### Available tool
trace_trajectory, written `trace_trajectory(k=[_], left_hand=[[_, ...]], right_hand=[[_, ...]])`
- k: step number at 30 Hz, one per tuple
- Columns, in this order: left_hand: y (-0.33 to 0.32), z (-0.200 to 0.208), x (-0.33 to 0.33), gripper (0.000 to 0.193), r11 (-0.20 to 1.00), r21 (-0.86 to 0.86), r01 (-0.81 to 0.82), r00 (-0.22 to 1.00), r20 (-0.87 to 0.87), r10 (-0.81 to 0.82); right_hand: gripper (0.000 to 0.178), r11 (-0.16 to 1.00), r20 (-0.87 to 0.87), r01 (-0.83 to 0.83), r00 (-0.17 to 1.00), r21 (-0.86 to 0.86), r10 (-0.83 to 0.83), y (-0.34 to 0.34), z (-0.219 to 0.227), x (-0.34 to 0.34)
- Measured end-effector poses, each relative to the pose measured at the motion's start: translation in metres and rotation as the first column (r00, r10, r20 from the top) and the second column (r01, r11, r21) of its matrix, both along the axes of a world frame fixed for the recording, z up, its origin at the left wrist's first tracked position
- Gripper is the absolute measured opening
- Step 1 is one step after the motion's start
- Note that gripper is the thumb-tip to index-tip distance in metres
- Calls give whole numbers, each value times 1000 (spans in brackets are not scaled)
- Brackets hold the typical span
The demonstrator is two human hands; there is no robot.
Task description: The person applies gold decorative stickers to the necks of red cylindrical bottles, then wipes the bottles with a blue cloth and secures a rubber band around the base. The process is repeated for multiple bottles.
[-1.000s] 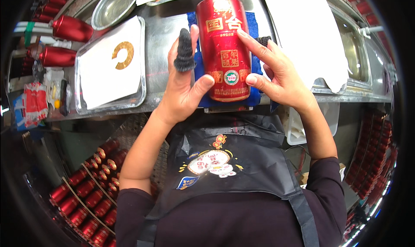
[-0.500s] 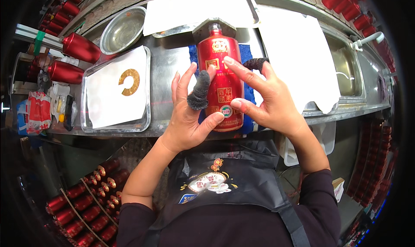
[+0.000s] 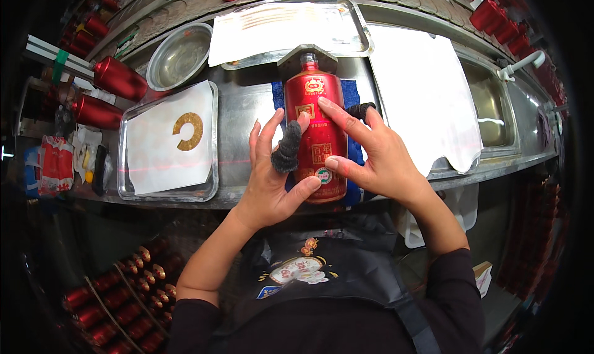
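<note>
A glossy red bottle (image 3: 320, 133) with gold square labels and a small round green-and-white sticker lies on its side over a blue cloth (image 3: 349, 93). Its neck points away from me, resting at a grey angular block (image 3: 331, 64). My left hand (image 3: 269, 184) is at the bottle's left side, fingers spread, index tip and thumb touching its face. A dark fabric sleeve covers part of that index finger. From the right, my right hand (image 3: 380, 156) lays its extended index fingertip by the upper labels and its thumb lower down. A dark wrap is on another right finger.
On the left, a metal tray (image 3: 214, 168) holds white paper with a gold C-shaped piece (image 3: 187, 131). A metal bowl (image 3: 179, 57) and another tray (image 3: 365, 41) stand behind. White sheet (image 3: 427, 100) and a sink (image 3: 495, 116) are right. Red bottles (image 3: 117, 75) lie far left.
The whole view has shifted, so the bench sits slightly lower in the picture. Both hands stay on the bottle, with the right fingertips moved slightly left.
</note>
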State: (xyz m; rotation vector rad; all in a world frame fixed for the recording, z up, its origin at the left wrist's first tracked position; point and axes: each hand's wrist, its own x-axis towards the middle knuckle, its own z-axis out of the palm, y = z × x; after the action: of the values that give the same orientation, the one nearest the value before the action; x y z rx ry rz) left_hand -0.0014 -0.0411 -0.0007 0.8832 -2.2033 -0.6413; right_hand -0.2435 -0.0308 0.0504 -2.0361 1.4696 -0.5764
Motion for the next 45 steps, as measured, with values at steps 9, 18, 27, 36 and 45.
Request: trace_trajectory(k=[9, 18, 27, 36, 45], left_hand=[[-2, -10, 0, 87, 1000, 7, 18, 999, -47, -18], [20, -21, 4, 108, 923, 368, 114, 945, -327, 13], [23, -22, -1, 110, 875, 465, 137, 931, -362, 46], [26, -19, 0, 109, 910, 400, 110, 951, -309, 21], [26, -21, -2, 103, 903, 423, 77, 929, -360, 89]], right_hand=[[81, 985, 225, 94, 973, -143, -60, -3, -32, -10], [37, 764, 716, 323, 277, 559, -641, -7, -36, -60], [29, 792, 77, -171, 961, -586, 265, -35, 12, 21], [30, 700, -48, -582, 782, -414, 621, -63, 39, 24], [24, 793, 280, 7, 937, -610, 208, -39, 22, 22]])
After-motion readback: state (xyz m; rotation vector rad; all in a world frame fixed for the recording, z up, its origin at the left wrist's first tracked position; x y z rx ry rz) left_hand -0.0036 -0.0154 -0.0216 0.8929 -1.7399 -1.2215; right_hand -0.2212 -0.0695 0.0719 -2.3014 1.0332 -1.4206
